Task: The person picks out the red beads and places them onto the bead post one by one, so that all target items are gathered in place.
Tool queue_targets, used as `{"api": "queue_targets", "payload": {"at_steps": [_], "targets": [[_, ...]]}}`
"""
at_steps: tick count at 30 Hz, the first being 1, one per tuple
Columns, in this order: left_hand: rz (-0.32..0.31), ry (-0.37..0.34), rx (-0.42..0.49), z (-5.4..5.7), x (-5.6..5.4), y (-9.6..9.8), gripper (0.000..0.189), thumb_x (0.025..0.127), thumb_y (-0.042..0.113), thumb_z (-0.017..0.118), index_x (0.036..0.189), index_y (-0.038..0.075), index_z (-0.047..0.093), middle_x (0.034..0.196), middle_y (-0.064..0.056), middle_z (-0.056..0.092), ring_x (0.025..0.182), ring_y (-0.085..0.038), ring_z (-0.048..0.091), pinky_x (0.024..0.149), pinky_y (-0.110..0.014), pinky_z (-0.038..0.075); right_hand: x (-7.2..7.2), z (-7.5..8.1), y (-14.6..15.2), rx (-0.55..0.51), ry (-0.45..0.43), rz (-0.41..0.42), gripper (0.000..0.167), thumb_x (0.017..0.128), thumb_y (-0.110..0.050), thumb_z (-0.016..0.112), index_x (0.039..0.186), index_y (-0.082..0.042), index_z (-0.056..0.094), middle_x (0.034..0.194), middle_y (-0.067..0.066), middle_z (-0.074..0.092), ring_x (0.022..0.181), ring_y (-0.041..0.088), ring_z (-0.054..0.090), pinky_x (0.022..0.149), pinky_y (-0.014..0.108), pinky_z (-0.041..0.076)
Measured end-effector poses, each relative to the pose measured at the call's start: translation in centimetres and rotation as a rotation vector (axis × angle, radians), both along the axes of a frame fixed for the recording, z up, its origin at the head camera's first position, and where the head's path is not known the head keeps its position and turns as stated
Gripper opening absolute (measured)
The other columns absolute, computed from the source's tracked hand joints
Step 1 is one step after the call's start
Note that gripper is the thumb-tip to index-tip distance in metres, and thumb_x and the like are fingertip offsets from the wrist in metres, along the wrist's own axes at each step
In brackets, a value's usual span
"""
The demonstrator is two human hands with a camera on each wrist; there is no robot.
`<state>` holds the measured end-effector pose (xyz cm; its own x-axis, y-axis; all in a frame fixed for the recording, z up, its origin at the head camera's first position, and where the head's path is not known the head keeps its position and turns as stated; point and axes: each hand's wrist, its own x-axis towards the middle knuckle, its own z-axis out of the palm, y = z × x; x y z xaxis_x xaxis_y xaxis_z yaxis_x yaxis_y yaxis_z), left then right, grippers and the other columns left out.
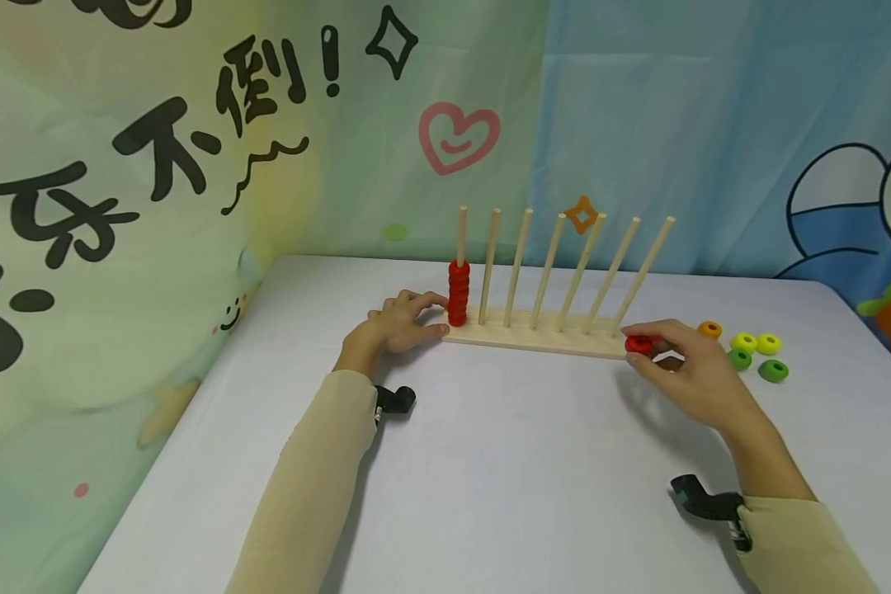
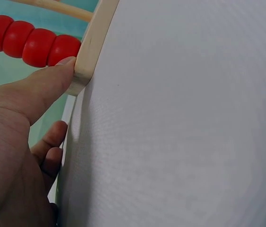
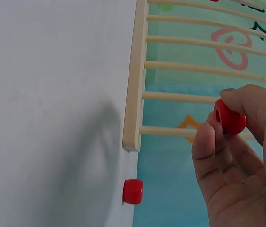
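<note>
A wooden rack [image 1: 535, 337] with several upright pegs stands on the white table. Red beads [image 1: 458, 293] are stacked on its leftmost peg. My left hand [image 1: 397, 326] grips the left end of the base, its thumb [image 2: 52, 80] on the corner beside the lowest bead; the index fingertip is hidden in the left wrist view. Near the rack's right end, my right hand [image 1: 686, 371] pinches a red bead [image 3: 230, 117] between thumb and fingers, its hole partly showing. Another red bead [image 3: 133, 191] rests on the table just past the base's end in the right wrist view.
Right of my right hand lie loose beads: an orange one [image 1: 709, 330], two yellow ones [image 1: 768, 344] and two green ones [image 1: 774, 371]. A printed cloth backdrop [image 1: 386, 148] hangs behind the table's far edge. Each wrist wears a black camera mount [image 1: 395, 400].
</note>
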<state>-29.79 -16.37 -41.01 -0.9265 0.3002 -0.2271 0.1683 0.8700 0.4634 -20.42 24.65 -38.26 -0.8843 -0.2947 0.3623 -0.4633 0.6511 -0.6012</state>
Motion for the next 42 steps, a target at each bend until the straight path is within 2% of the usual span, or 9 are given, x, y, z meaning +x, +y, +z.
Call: {"api": "queue_targets", "payload": {"at_steps": [4,12,18,20,25,35,42], "targets": [[0.004,-0.003,0.003,0.0,0.0,0.0,0.051,0.093,0.057,0.055,0.141,0.045,0.041,0.151,-0.006,0.033,0.135,-0.034,0.030,0.096,-0.055,0.030,-0.3,-0.1,-0.5,-0.039,0.014,0.030,0.036,0.087,-0.002,0.074,0.121,-0.010,0.067,0.107,0.003,0.064,0.088,0.007,0.057,0.071,0.011,0.049],[0.001,-0.001,0.006,0.0,0.0,0.1,0.051,0.093,0.058,0.054,0.141,0.045,0.041,0.151,-0.005,0.033,0.135,-0.034,0.030,0.096,-0.055,0.030,-0.8,0.1,-1.7,-0.058,0.022,0.028,0.038,0.085,-0.001,0.075,0.121,-0.012,0.067,0.108,0.002,0.064,0.088,0.009,0.057,0.073,0.010,0.048],[0.007,0.003,0.013,-0.1,-0.1,0.0,0.051,0.093,0.058,0.055,0.140,0.045,0.042,0.151,-0.006,0.033,0.135,-0.033,0.030,0.095,-0.054,0.030,0.6,2.3,-4.1,-0.113,0.051,0.086,0.034,0.083,0.009,0.073,0.114,-0.002,0.067,0.102,0.009,0.065,0.085,0.014,0.060,0.070,0.012,0.050],[0.008,0.003,0.011,-0.1,0.0,0.0,0.050,0.093,0.058,0.055,0.140,0.046,0.042,0.151,-0.006,0.033,0.135,-0.033,0.030,0.095,-0.054,0.030,0.9,2.9,-4.7,-0.125,0.040,0.096,0.033,0.083,0.010,0.072,0.114,0.001,0.067,0.103,0.011,0.064,0.085,0.015,0.061,0.071,0.013,0.051],[0.010,0.002,0.009,-0.2,0.1,0.0,0.050,0.093,0.058,0.055,0.140,0.046,0.042,0.151,-0.005,0.033,0.134,-0.033,0.030,0.095,-0.053,0.030,0.8,3.2,-5.4,-0.145,0.017,0.112,0.033,0.083,0.010,0.072,0.114,0.001,0.067,0.105,0.012,0.064,0.086,0.017,0.062,0.074,0.014,0.052],[-0.003,0.010,0.005,-0.2,0.0,0.1,0.051,0.093,0.058,0.054,0.141,0.046,0.041,0.151,-0.005,0.033,0.134,-0.033,0.030,0.094,-0.053,0.031,0.2,3.3,-6.5,-0.199,-0.017,0.137,0.031,0.085,0.008,0.071,0.114,0.001,0.066,0.104,0.014,0.064,0.087,0.022,0.062,0.074,0.016,0.052],[0.000,0.005,0.002,-0.1,0.0,0.0,0.052,0.093,0.058,0.054,0.142,0.046,0.041,0.151,-0.006,0.033,0.134,-0.033,0.030,0.096,-0.054,0.030,0.0,3.4,-7.3,-0.192,-0.055,0.153,0.031,0.086,0.007,0.070,0.116,0.000,0.066,0.106,0.014,0.063,0.088,0.023,0.064,0.076,0.019,0.053]]}}
